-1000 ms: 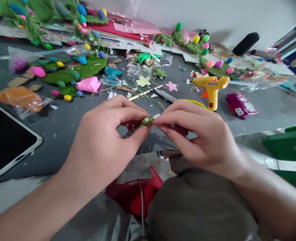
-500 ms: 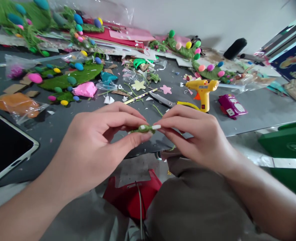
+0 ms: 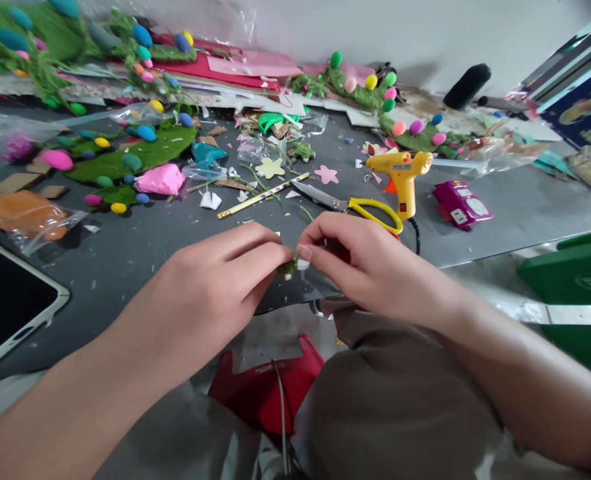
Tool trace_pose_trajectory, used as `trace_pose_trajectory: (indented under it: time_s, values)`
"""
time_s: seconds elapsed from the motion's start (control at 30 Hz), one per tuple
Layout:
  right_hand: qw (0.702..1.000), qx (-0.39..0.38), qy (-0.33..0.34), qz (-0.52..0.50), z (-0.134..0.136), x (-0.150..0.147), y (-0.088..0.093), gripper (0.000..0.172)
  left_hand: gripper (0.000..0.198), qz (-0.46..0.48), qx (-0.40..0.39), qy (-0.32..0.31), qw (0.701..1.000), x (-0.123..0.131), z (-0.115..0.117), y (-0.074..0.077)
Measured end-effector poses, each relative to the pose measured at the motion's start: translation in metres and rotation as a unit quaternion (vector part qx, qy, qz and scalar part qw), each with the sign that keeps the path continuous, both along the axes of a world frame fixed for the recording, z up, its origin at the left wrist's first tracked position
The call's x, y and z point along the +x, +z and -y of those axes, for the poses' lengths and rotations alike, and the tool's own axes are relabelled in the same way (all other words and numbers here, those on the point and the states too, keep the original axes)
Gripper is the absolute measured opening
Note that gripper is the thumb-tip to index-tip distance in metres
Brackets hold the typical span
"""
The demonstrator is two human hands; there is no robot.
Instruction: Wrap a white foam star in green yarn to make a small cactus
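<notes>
My left hand point(image 3: 225, 283) pinches a small green fuzzy piece point(image 3: 288, 268) with white bits on it, just above the table's front edge. Its fingers cover most of the piece, so its full shape is hidden. From the other side, my right hand point(image 3: 358, 257) is closed with thumb and forefinger together at the green piece. A small white bit point(image 3: 303, 265) shows just under those fingertips. Beyond the right hand lie scissors with yellow handles point(image 3: 375, 210) and a yellow glue gun point(image 3: 400, 175).
A striped pencil point(image 3: 263, 195), star cutouts point(image 3: 326, 175) and scraps lie mid-table. Leaf shapes with coloured balls point(image 3: 135, 157) are at the left, beside an orange bag point(image 3: 23, 217) and a tablet point(image 3: 13, 300). A purple socket block point(image 3: 461, 203) sits right; green bins point(image 3: 570, 280) stand beyond.
My left hand has rolled over so its back shows, turning the green piece and hiding more of it. My right fingertips have shifted slightly left and are bent more. The view has shifted slightly.
</notes>
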State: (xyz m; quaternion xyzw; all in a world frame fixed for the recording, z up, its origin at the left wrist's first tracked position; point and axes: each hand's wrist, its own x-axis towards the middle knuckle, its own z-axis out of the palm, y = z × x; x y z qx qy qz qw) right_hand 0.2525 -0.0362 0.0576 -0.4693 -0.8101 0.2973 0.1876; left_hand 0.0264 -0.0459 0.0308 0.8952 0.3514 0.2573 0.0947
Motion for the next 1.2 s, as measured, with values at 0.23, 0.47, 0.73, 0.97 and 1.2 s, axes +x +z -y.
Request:
trace_pose_trajectory:
  time_s: [0.23, 0.47, 0.73, 0.97, 1.2]
  values:
    - [0.992, -0.111, -0.041, -0.042, -0.005, 0.000, 0.004, 0.020, 0.024, 0.003, 0.050, 0.001, 0.999, 0.002, 0.001, 0.003]
    - [0.979, -0.190, -0.012, -0.073, -0.012, 0.001, 0.005, 0.028, 0.021, 0.013, 0.083, 0.005, 0.996, 0.008, 0.003, -0.002]
    - [0.994, -0.055, 0.048, -0.081, -0.004, 0.007, 0.006, 0.010, 0.028, 0.019, 0.077, 0.057, 0.995, 0.005, 0.004, 0.001]
    - [0.991, 0.062, 0.102, -0.064, 0.001, 0.012, 0.008, 0.015, 0.030, 0.038, 0.029, 0.086, 0.995, 0.006, 0.007, 0.004]
    - [0.990, 0.094, 0.059, -0.086, 0.013, 0.008, 0.006, 0.014, 0.019, 0.076, -0.016, 0.125, 0.989, 0.006, 0.009, 0.007]
